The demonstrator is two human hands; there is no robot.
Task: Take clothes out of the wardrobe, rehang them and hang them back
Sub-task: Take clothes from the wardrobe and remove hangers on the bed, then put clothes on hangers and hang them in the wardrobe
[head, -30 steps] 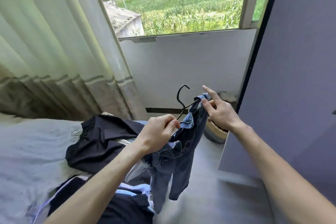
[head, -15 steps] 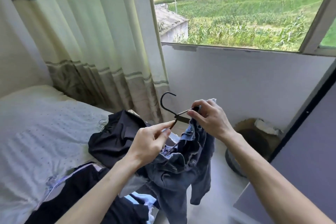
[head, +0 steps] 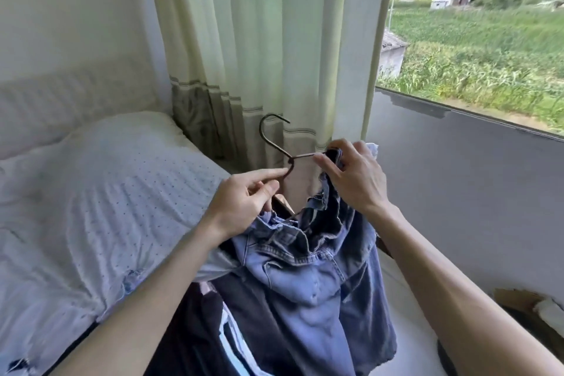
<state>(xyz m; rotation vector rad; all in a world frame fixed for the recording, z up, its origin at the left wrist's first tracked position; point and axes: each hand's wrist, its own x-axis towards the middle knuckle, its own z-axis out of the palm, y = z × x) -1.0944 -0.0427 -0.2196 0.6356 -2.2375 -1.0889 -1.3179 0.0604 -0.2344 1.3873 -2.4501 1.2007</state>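
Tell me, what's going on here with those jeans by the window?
A person is putting a pair of blue jeans onto a dark wire hanger. The left hand pinches the hanger just below its hook, and the right hand grips the jeans' waistband at one arm of the hanger. The jeans hang down over dark clothes piled on the bed, with a curtain behind.

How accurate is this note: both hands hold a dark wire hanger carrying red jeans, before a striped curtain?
Wrong on colour: the jeans are blue, not red, per the head view. The left hand and right hand do hold the wire hanger before the curtain.
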